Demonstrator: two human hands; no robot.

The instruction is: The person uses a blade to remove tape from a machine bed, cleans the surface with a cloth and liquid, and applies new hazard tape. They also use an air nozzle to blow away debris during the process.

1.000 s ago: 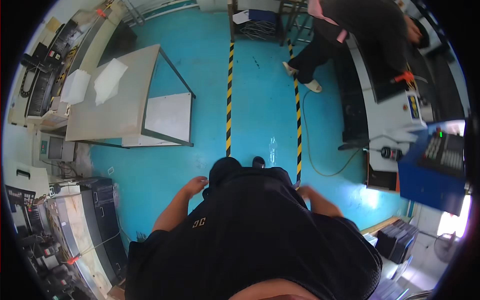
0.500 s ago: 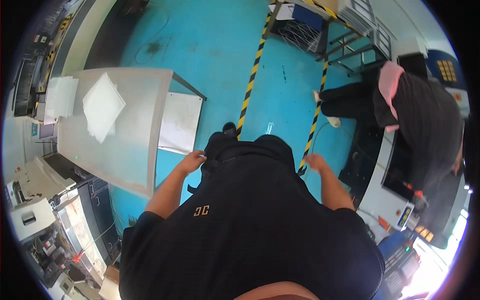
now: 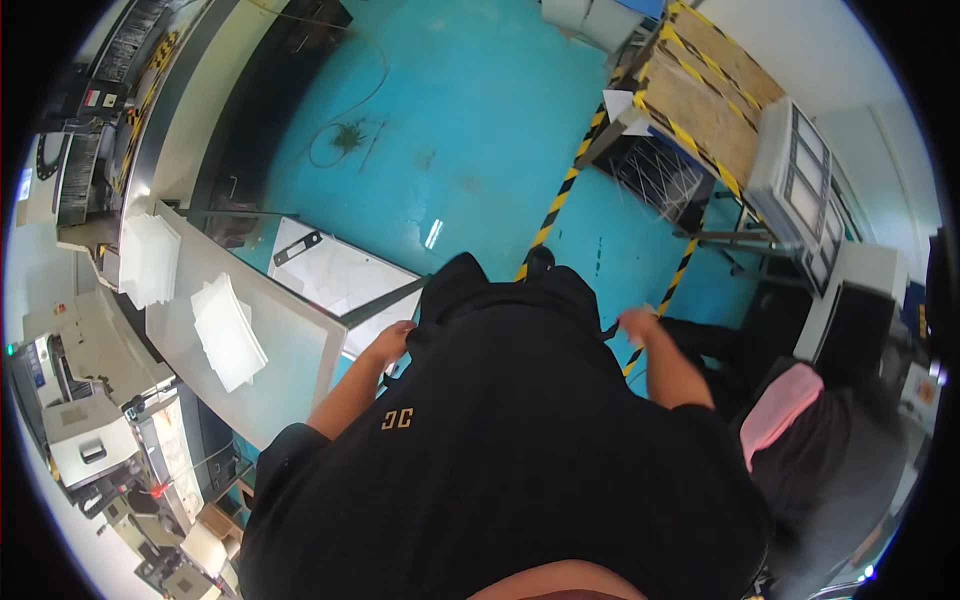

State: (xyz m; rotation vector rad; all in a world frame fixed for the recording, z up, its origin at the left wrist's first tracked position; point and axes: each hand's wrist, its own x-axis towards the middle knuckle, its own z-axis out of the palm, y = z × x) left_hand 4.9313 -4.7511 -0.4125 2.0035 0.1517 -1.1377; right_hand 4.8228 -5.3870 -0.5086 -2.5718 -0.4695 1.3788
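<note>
At the left side of my waist, my left hand (image 3: 390,343) has its fingers curled against the black clothing (image 3: 500,400); its fingertips are partly hidden there. Close to a dark strap end on the other side is my right hand (image 3: 638,325), bent and slightly smeared, so its grip is unclear. Nearest to my left arm stands a pale table (image 3: 285,345). White sheets (image 3: 230,335) lie fanned on its top, and another white stack (image 3: 150,260) sits at its far left end. Beneath the table's edge shows a low white surface (image 3: 335,285) with a dark flat piece (image 3: 298,248) on it.
A co-worker in dark clothes with a pink cloth (image 3: 783,412) is close on my right. Ahead right stand a wooden-topped bench (image 3: 710,85) edged with striped tape and a stack of frames (image 3: 795,165). Machines (image 3: 90,440) line the left. Striped tape (image 3: 565,190) crosses the blue floor.
My view has turned and moved forward: the table sits lower and nearer my left arm, and the co-worker is lower at right. My right hand is nearer the strap.
</note>
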